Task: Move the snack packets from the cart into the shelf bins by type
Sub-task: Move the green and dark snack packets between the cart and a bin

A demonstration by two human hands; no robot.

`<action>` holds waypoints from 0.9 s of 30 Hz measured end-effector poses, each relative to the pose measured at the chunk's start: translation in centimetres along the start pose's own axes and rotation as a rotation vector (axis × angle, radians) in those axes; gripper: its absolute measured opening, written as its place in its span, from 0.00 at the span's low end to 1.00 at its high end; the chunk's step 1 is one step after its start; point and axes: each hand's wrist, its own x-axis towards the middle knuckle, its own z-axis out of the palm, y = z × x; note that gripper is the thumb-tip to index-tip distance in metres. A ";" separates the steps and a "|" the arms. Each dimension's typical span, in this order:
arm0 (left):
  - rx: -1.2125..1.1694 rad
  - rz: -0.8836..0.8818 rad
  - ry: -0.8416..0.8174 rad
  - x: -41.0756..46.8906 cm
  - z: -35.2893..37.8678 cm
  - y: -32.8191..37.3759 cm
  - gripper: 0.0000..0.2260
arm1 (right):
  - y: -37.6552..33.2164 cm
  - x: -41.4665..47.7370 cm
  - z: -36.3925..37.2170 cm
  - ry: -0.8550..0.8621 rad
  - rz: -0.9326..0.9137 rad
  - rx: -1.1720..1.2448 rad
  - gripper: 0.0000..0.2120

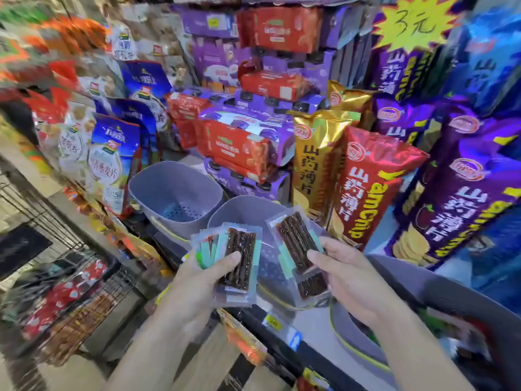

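The left packets [239, 263] pinched in my left hand [197, 280] are clear plastic film, glossy and smooth, with wet-looking dark brown strips sealed inside. The right packets [298, 246] in my right hand [346, 275] look the same. The far bin [169, 182] and the near bin [242, 210] are grey matt moulded plastic (the far one's floor is perforated). The red yam chip bag [363, 182] and the gold yam chip bag [315, 153] are crinkled metallic foil, very shiny. The cart [118, 280] is thin metal wire.
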 end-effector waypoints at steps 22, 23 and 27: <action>-0.303 0.149 0.646 -12.7 -39.8 4.8 0.16 | 16.6 13.5 38.9 -0.484 0.269 -0.178 0.12; -0.318 0.151 0.663 -12.7 -40.6 5.0 0.14 | 17.1 14.4 39.9 -0.494 0.282 -0.186 0.13; -0.340 0.159 0.751 -11.7 -43.9 5.9 0.14 | 19.0 18.7 44.0 -0.543 0.321 -0.217 0.11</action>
